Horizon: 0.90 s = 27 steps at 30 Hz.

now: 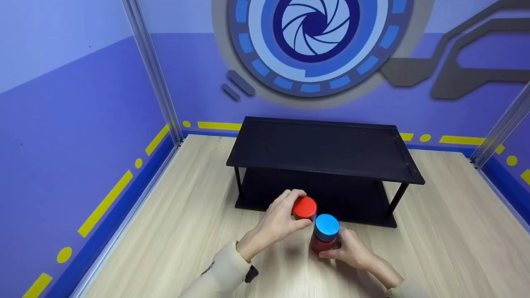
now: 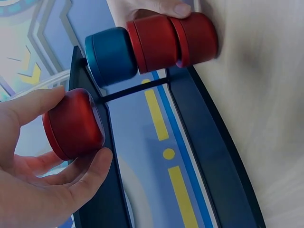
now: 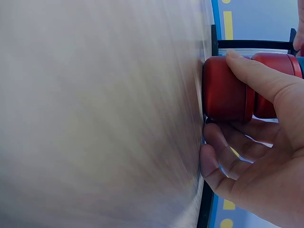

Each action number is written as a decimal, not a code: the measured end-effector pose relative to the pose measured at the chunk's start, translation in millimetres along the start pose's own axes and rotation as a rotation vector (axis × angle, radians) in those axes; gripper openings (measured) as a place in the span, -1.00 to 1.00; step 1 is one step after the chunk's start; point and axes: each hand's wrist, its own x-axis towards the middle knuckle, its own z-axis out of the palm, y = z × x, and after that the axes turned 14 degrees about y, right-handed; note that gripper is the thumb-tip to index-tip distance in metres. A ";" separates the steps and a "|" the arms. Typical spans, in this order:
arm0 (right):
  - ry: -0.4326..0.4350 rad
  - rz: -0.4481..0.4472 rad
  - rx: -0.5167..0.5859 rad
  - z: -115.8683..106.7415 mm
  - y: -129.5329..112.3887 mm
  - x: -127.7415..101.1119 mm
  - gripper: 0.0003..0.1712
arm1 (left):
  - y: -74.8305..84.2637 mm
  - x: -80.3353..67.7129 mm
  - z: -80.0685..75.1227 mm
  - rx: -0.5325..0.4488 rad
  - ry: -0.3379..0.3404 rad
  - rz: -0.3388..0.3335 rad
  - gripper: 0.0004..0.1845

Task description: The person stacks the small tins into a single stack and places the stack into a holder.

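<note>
A red cap [image 1: 304, 207] is pinched in the left hand [image 1: 276, 225], at ten o'clock from the upright stack [image 1: 325, 236] clasped by the right hand [image 1: 354, 250].

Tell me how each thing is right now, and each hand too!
Red piece: lifted, held by the left hand.
Stack: upright on the table, blue piece on top, gripped by the right hand.
Shelf: standing, top bare.
</note>
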 end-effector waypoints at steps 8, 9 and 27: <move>-0.011 -0.016 0.024 -0.4 0.9 -0.1 -0.30 | 9.5 2.8 8.6 -0.021 -0.034 0.013 -0.39; -0.016 -0.013 0.028 -0.3 1.2 0.2 -0.30 | 10.5 3.1 9.8 -0.023 -0.037 0.012 -0.39; 0.007 -0.043 0.030 0.9 2.0 -1.0 -0.38 | 24.5 3.5 32.2 -0.015 -0.088 0.046 -0.36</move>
